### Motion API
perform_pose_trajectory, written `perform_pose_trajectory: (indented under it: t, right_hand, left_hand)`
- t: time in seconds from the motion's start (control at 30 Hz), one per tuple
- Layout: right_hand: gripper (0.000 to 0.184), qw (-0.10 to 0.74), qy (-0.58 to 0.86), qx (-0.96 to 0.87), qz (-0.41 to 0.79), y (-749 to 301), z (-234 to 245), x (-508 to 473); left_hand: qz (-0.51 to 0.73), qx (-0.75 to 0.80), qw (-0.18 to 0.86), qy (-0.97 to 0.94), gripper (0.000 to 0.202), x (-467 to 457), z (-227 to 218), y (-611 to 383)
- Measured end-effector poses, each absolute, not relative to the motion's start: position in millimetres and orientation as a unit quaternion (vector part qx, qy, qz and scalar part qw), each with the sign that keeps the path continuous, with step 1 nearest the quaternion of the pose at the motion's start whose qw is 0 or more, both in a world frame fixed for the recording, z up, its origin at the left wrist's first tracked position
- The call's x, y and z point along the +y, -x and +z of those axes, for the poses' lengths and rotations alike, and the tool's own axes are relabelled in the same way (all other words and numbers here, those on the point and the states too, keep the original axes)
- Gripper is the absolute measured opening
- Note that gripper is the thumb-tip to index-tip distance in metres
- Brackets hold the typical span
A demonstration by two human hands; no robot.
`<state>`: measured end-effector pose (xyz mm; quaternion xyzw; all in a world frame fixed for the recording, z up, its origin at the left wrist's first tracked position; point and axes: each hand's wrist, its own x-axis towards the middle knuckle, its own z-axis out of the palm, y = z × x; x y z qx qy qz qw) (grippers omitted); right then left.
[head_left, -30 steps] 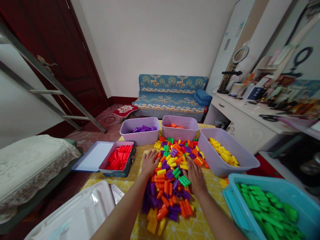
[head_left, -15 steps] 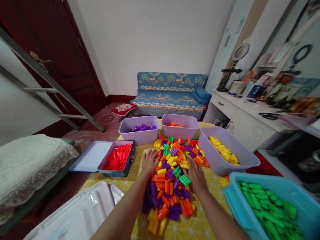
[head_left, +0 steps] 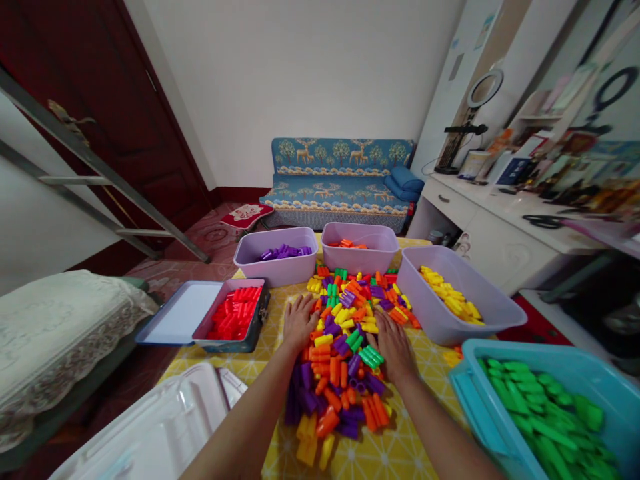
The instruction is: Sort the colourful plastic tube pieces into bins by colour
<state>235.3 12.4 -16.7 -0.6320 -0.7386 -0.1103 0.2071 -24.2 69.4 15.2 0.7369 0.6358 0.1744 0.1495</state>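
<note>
A heap of small plastic building pieces in orange, purple, yellow and green covers the middle of the yellow patterned tablecloth. Against the heap's left side lies my left hand, fingers stretched forward, its fingertips beside orange and yellow pieces. My right hand rests along the right side, fingers spread and lying flat near a green piece. Neither hand grips anything that I can see. Farther back, the heap thins into scattered pieces before the bins.
Around the heap stand a lilac bin with purple pieces, another lilac bin with orange ones, a larger lilac bin with yellow, a turquoise bin with green, and an open tin with red. White lids lie front left.
The view has shifted slightly, so the bins at right sit a little farther right. Both hands stay in place beside the heap.
</note>
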Motion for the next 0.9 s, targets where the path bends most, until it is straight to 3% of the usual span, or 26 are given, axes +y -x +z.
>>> perform_pose_trajectory:
  t: [0.9]
  right_hand:
    - [0.052,0.213,0.637,-0.735,-0.092,-234.6,-16.2,9.7]
  left_hand:
    - [0.199,0.629,0.154,-0.735,0.045,68.8,12.6,26.1]
